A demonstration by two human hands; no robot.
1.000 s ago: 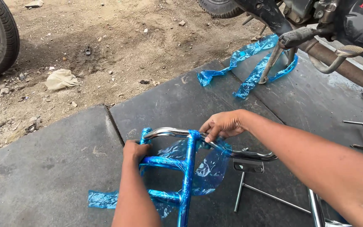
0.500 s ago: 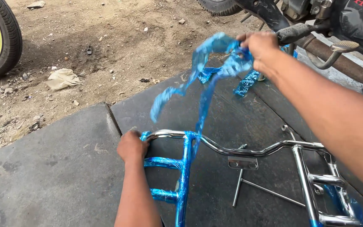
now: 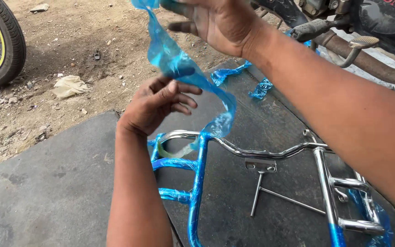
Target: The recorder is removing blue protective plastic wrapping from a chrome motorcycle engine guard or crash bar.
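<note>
A chrome tube frame (image 3: pixel 270 153) lies on a dark mat (image 3: pixel 60 183), partly wrapped in blue plastic film. A long strip of blue film (image 3: pixel 179 68) stretches up from the frame's middle bar. My right hand (image 3: pixel 211 23) holds the strip's upper end high near the top edge. My left hand (image 3: pixel 158 103) is raised above the frame with its fingers against the strip's middle. More blue film still covers the frame's left bars (image 3: pixel 195 183) and lower right end (image 3: pixel 339 231).
Torn blue film pieces (image 3: pixel 252 80) lie on the mat's far side. A motorcycle (image 3: pixel 366 32) with footpeg and exhaust stands at the top right. A tyre (image 3: pixel 1 43) stands at the top left on dirt, near a crumpled rag (image 3: pixel 69 85).
My right hand pulled the blue strip up off the frame, from the bar to high overhead. My left hand left the frame's corner and rose to the strip.
</note>
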